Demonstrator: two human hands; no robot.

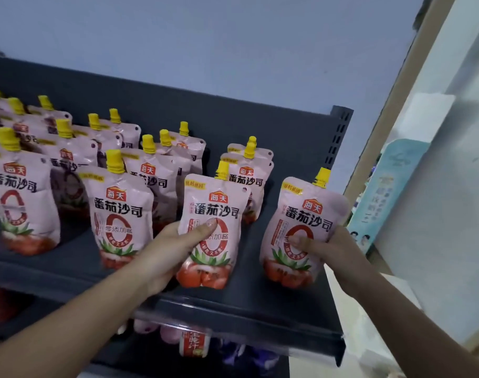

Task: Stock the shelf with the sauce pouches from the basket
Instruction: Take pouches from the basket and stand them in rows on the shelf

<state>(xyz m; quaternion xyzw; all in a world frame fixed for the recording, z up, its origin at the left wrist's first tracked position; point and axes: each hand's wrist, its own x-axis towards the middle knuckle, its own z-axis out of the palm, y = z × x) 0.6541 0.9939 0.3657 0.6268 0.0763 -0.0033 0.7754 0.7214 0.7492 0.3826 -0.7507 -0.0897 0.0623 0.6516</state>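
Dark shelf runs across the view, slanting down to the right. Stocked pouches stand upright on it in rows, yellow caps up (pink fronts, tomato print).

Two more pouches are upright near the front edge, toward the right end. The left pouch is just beside the front row; the right pouch is apart from it. I cannot tell whether their bases touch the shelf.

Left hand grips the left pouch, thumb across its front. Right hand grips the right pouch at its lower right side, thumb on the front.
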